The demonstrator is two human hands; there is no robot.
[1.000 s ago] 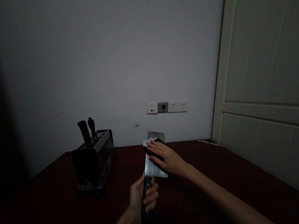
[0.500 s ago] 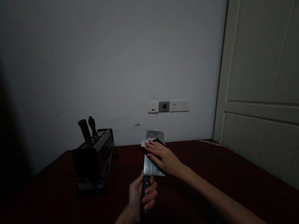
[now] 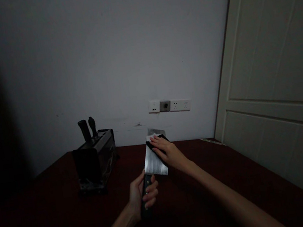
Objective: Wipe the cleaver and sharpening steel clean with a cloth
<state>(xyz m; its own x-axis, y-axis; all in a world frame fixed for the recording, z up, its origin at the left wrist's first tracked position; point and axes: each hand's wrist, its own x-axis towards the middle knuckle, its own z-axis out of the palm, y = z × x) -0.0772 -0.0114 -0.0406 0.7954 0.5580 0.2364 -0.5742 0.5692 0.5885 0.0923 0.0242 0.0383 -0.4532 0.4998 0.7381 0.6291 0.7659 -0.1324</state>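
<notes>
My left hand (image 3: 143, 194) is closed round the dark, riveted handle of a cleaver (image 3: 154, 163). The broad metal blade points up and away from me, above the table. On the blade's upper part lies a black-and-white cloth (image 3: 149, 143), pressed there by my right hand (image 3: 170, 150). The right fingers stretch over the cloth and hold it against the metal. The blade's far end shows beyond the cloth; its middle is hidden beneath hand and cloth.
A dark knife block (image 3: 98, 158) with two black handles standing out of its top is on the left of the dark red table (image 3: 71, 226). Behind is a pale wall with a row of sockets (image 3: 169, 105). A panelled door (image 3: 277, 109) stands at the right.
My right hand and the cloth have slid a little up the blade, towards its far end, baring more metal near the handle. The left hand keeps its grip on the cleaver.
</notes>
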